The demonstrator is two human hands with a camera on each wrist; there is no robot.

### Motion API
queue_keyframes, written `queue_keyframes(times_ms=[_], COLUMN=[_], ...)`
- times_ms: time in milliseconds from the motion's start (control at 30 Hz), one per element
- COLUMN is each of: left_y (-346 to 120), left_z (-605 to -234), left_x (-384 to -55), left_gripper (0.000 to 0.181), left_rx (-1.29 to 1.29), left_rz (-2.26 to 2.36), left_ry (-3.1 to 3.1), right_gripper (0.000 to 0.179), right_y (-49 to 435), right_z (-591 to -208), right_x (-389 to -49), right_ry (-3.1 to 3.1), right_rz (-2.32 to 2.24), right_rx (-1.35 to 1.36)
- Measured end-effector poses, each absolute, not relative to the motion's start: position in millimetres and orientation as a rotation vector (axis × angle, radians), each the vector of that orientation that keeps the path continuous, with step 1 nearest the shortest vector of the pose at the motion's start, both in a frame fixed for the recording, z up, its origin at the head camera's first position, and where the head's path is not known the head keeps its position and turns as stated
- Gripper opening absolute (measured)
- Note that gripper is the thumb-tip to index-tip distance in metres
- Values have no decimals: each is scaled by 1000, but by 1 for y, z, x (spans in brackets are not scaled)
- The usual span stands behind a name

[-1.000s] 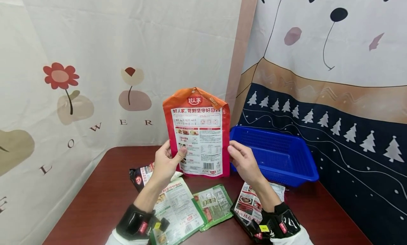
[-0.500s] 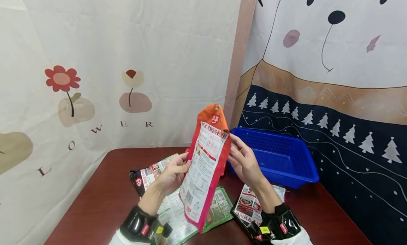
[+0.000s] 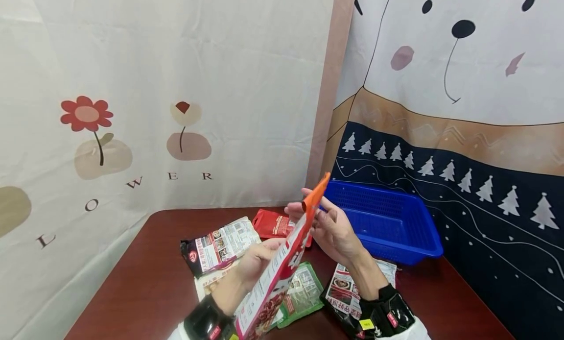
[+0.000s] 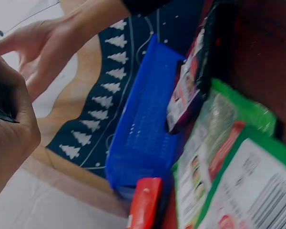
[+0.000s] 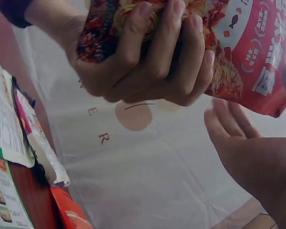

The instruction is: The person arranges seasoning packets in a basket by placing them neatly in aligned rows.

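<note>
A red and orange food packet (image 3: pixel 269 291), seen nearly edge-on, stands tilted over the table in the head view. My left hand (image 3: pixel 255 264) grips its side; in the right wrist view that hand's fingers (image 5: pixel 155 64) curl across the packet's printed front. My right hand (image 3: pixel 337 232) is beside the packet's orange top end, its fingers extended past it and not closed round it. Whether its thumb touches the packet I cannot tell. Below lie a green packet (image 3: pixel 304 293) and, partly hidden, a larger white and green packet (image 4: pixel 257 191).
A blue plastic basket (image 3: pixel 387 217) stands at the table's back right. A black and white packet (image 3: pixel 226 247) lies left, a red packet (image 3: pixel 270 225) at the back, and another black packet (image 3: pixel 345 291) under my right forearm. Printed cloths hang behind the brown table (image 3: pixel 132 286).
The packet has turned from its label side facing me to nearly edge-on, and come lower. My right hand has loosened from its edge; the red packet behind is now uncovered.
</note>
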State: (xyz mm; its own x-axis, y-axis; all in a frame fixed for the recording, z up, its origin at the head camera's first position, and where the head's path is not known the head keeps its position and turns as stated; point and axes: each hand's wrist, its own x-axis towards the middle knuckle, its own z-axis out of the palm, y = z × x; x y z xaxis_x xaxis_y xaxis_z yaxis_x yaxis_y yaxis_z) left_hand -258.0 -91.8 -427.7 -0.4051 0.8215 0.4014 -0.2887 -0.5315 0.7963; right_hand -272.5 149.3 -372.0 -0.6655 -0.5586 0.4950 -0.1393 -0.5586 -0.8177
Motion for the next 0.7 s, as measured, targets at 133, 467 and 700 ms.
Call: queue_keyframes(times_ms=[133, 467, 700], left_y=[-85, -84, -84], left_z=[-436, -440, -437], left_x=[-257, -259, -260], left_gripper=[33, 40, 39], left_rx=[1054, 1053, 955], left_rz=[1971, 1975, 1983], left_ry=[824, 875, 1103], right_gripper=[40, 27, 25], right_y=[149, 143, 142], right_z=[-372, -373, -369], right_x=[-270, -262, -259], right_ry=[1131, 1032, 1133], right_rz=[-2299, -2400, -2486], right_rx=[-1113, -1031, -1011])
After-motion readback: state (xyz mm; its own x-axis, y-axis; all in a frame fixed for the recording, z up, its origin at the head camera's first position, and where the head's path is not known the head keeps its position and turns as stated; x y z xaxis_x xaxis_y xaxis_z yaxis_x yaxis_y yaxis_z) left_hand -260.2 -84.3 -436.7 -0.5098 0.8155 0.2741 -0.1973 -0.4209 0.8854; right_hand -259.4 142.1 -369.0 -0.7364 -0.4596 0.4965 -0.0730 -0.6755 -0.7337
